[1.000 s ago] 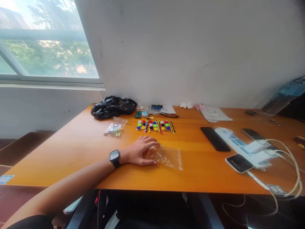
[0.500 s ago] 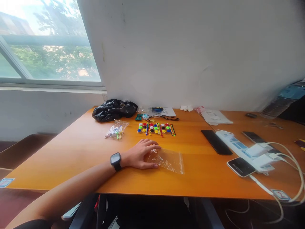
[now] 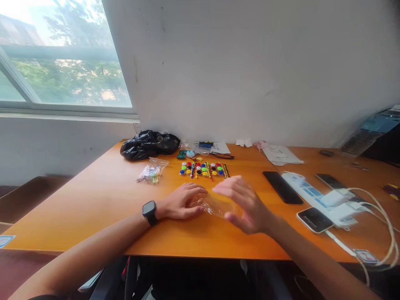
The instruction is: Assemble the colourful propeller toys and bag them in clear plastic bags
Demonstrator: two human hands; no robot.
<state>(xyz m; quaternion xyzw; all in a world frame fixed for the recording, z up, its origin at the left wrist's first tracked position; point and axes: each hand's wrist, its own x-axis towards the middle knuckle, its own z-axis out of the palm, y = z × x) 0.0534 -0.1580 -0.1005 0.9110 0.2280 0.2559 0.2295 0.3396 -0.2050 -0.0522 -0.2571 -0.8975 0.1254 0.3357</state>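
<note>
A clear plastic zip bag [image 3: 214,205] lies flat on the wooden table. My left hand [image 3: 181,202], with a black smartwatch [image 3: 149,210] on its wrist, rests at the bag's left end, thumb and fingers apart around it. Over the bag's right end hovers my right hand [image 3: 245,204], a little blurred, its fingers spread and nothing between them; it hides part of the bag. Beyond the hands, coloured round pieces [image 3: 199,168] and thin coloured sticks [image 3: 207,170] are laid out in groups. To their left sits another clear bag [image 3: 152,170] with small coloured parts inside.
A black plastic bag [image 3: 150,145] stands at the back left. On the right lie a black phone [image 3: 282,187], a white power strip [image 3: 304,189] with chargers and cables, and a white device [image 3: 315,220]. Papers [image 3: 278,154] lie along the wall.
My right hand has come in from the right and is now above the bag's right end. My left hand stays almost where it was at the other end.
</note>
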